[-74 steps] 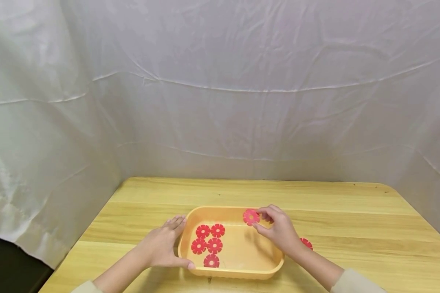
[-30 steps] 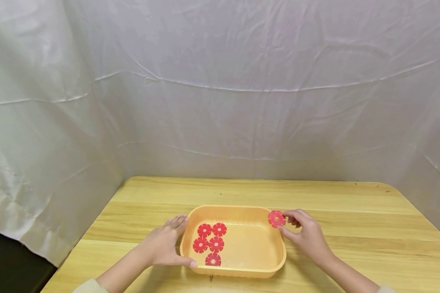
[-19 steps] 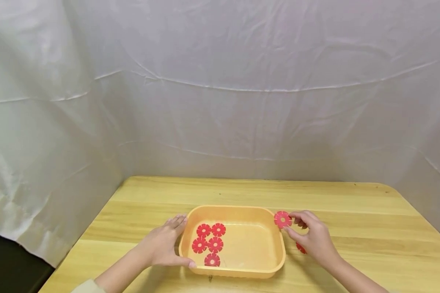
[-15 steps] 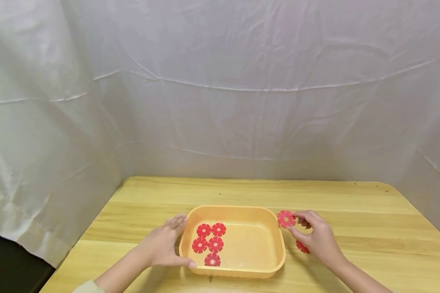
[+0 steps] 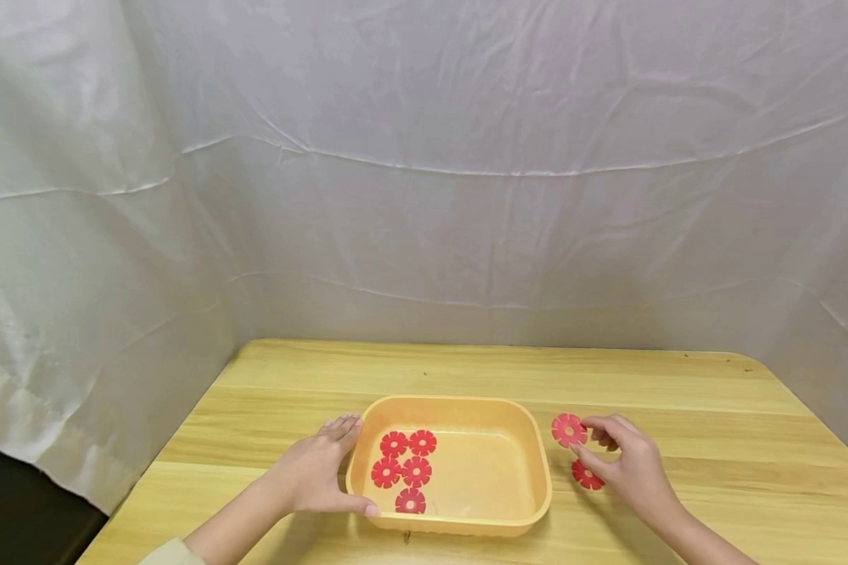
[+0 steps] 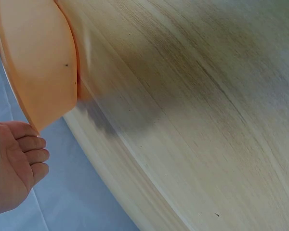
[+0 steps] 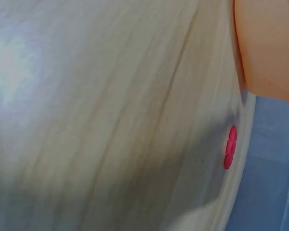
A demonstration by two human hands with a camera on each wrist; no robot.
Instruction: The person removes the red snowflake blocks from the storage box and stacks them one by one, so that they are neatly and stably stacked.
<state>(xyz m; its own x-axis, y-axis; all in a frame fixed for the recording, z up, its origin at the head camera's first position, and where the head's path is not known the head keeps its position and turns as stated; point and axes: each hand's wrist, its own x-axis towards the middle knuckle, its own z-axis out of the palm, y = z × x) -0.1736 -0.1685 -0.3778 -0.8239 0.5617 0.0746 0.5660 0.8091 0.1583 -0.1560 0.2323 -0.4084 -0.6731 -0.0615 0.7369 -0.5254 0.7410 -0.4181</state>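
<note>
An orange plastic tray (image 5: 495,471) stands on the table. My left hand (image 5: 314,476) holds its left end, thumb on the near rim and fingers at the far corner; the left wrist view shows those fingers bent by the tray wall. Several red notched interlocking discs (image 5: 416,472) lie flat in the left part of the tray. Right of the tray, my right hand (image 5: 632,467) pinches another red interlocking disc (image 5: 569,430) between thumb and index finger, raised above the table. Below it, a loose red disc (image 5: 588,474) lies on the wood, also seen edge-on in the right wrist view.
The light wooden table (image 5: 311,369) runs back to a pale cloth curtain (image 5: 424,220) that hangs behind it and at both sides. A black surface (image 5: 21,510) shows at the lower left, past the table's edge.
My right hand has carried the pinched disc from over the tray rightward, past the rim. The loose disc on the table has come into fuller view. My left hand stays on the tray.
</note>
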